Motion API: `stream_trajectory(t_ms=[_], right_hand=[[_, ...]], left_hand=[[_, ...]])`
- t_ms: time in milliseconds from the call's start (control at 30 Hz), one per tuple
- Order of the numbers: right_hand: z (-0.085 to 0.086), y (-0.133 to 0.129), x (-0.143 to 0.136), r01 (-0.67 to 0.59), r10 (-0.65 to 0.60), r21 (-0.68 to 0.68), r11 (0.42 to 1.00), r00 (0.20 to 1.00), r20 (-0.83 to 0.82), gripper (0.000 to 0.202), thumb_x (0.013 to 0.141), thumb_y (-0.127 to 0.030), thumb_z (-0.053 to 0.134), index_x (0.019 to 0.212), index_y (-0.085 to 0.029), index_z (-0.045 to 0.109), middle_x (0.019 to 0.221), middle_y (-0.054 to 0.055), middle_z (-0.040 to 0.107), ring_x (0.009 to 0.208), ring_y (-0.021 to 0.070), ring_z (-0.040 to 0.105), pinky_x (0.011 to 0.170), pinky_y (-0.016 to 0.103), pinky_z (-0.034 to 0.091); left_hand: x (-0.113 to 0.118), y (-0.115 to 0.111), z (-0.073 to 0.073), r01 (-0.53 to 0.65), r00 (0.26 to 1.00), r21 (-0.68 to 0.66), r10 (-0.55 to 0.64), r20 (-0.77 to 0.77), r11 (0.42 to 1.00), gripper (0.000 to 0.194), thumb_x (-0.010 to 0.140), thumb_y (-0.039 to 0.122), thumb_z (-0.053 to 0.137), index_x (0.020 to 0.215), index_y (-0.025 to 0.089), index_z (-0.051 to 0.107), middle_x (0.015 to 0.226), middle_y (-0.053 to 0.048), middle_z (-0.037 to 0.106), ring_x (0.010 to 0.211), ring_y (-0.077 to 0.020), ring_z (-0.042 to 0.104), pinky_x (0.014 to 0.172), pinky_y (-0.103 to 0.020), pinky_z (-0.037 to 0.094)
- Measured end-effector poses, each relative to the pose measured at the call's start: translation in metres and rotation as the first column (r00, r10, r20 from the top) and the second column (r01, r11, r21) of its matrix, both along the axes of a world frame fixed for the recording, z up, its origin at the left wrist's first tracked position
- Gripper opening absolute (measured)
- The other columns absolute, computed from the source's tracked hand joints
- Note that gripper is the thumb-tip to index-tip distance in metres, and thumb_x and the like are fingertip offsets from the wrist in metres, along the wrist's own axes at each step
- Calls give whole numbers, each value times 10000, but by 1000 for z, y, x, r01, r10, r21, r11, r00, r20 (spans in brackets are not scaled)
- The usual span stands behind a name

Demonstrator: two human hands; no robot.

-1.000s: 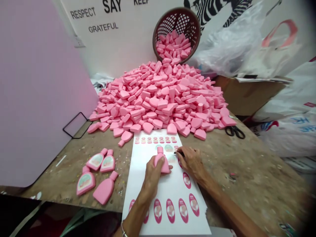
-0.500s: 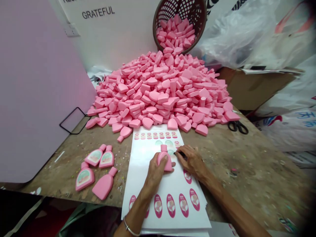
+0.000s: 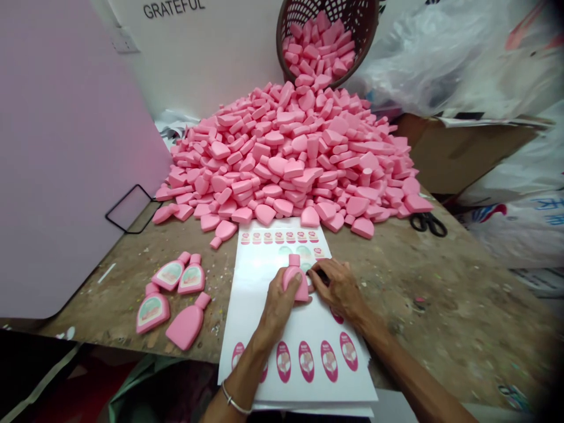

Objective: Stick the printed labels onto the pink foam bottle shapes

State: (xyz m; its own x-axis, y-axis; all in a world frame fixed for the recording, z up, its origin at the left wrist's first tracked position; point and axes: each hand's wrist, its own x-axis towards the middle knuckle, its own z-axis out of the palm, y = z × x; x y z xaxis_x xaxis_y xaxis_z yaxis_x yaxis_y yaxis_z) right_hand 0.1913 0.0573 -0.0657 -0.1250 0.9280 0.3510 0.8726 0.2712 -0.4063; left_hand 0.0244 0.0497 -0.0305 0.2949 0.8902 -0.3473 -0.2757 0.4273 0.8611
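Observation:
A small pink bottle-shaped piece, cap end up, is held by my left hand, its thumb across the front. My right hand is just right of it, fingertips pinched at the sticker sheet; whatever they grip is too small to tell. Beneath both hands lies the white sheet, with small labels along its top, pale green ovals in the middle and dark pink ovals near the bottom. To the left, several pink pieces lie on the table, some with a green-and-white label, one plain.
A large heap of pink pieces spreads at the back, below a tipped brown basket. Black scissors lie right of the heap. A black wire frame stands at the left beside a pink panel. Cardboard box back right.
The view has shifted slightly. My right fingertips have come closer to the pink piece in my left hand. The left hand keeps its hold.

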Motion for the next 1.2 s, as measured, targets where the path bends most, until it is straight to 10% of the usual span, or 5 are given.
stream_trajectory(t_ms=[933, 1200], right_hand=[[2, 4, 13, 18, -40, 103, 995, 976, 216, 169, 917, -289, 494, 833, -186, 597, 817, 37, 667, 766, 189, 561, 728, 339, 276], [-4, 8, 13, 10, -13, 73, 997, 999, 44, 129, 858, -316, 582, 833, -190, 582, 807, 16, 663, 773, 176, 574, 743, 325, 292]], left_hand=[[-1, -3, -10, -31, 999, 53, 30, 14, 998, 382, 855, 445, 557, 1100, 154, 516, 1018, -94, 564, 880, -258, 685, 725, -362, 577], [-1, -1, -6, -3, 1000, 68, 5, -22, 998, 371, 858, 449, 550, 1074, 149, 515, 1034, -98, 547, 896, -257, 677, 704, -335, 577]])
